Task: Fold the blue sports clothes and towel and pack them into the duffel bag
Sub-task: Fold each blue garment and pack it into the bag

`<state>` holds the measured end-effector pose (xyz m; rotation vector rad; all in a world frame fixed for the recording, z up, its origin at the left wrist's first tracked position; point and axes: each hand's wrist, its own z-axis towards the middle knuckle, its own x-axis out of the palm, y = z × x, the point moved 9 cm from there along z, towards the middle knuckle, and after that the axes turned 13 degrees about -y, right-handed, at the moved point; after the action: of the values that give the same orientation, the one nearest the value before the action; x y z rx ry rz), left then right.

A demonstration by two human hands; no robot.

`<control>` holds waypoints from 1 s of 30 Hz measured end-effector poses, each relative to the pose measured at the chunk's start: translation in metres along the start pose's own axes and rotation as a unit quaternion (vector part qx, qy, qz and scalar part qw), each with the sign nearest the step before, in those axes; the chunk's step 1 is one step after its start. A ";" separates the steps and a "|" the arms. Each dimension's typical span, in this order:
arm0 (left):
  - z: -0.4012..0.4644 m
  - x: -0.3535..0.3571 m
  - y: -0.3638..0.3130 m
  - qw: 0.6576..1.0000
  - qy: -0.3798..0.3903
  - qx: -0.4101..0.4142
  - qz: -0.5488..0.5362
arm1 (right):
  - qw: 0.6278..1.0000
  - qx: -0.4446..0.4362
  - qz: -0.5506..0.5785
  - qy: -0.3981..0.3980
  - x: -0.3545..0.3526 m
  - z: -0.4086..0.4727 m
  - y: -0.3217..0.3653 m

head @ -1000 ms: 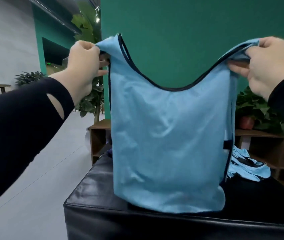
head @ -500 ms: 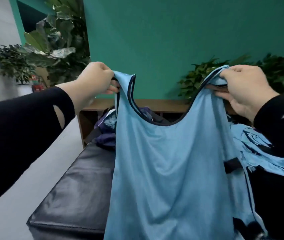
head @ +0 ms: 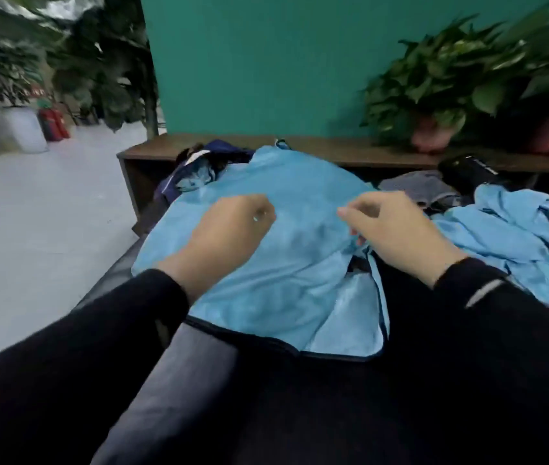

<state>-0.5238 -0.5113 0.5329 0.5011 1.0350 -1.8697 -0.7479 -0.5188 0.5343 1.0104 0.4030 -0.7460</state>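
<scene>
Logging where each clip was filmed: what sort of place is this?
Probably an indoor lobby or gym lounge, not a home: a teal wall, potted plants on a low wooden shelf, and what look like red fire extinguishers across an open floor.

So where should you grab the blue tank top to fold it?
Probably by its two side edges, one in each hand, coming from above. The blue tank top lies spread on the black bench, its dark-trimmed edge nearest the person. The left hand and right hand are already over it, near its middle, so each can slide outward to an edge and fold inward.
</scene>
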 end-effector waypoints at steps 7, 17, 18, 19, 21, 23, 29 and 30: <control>-0.106 0.018 0.035 0.996 0.045 0.024 -0.075 | 0.987 -0.045 -0.068 0.142 0.054 -0.134 -0.002; -0.126 0.017 0.026 0.989 0.086 0.120 -0.003 | 0.992 -0.028 -0.102 -0.066 0.031 -0.126 0.010; -0.122 0.015 0.029 0.993 0.060 0.102 0.000 | 0.994 -0.016 -0.064 -0.089 0.022 -0.122 0.007; -0.118 0.012 0.034 0.996 0.030 0.078 -0.006 | 0.995 -0.003 -0.025 -0.095 0.016 -0.119 0.005; -0.111 0.003 0.039 0.999 -0.023 0.038 -0.026 | 0.998 0.020 0.048 -0.038 0.020 -0.118 0.011; -0.105 -0.005 0.035 0.997 -0.065 0.012 -0.036 | 0.998 0.016 0.010 0.053 0.038 -0.126 0.025; -0.089 -0.009 0.016 0.982 -0.070 -0.063 -0.164 | 0.999 0.030 0.007 -0.025 0.055 -0.111 0.027; -0.088 -0.005 0.013 0.973 -0.041 -0.066 -0.217 | 0.993 0.061 0.080 -0.060 0.048 -0.103 0.019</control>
<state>-0.5163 -0.4390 0.4806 0.1209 1.2781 -2.1600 -0.6979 -0.4408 0.4662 1.0936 0.1716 -0.6891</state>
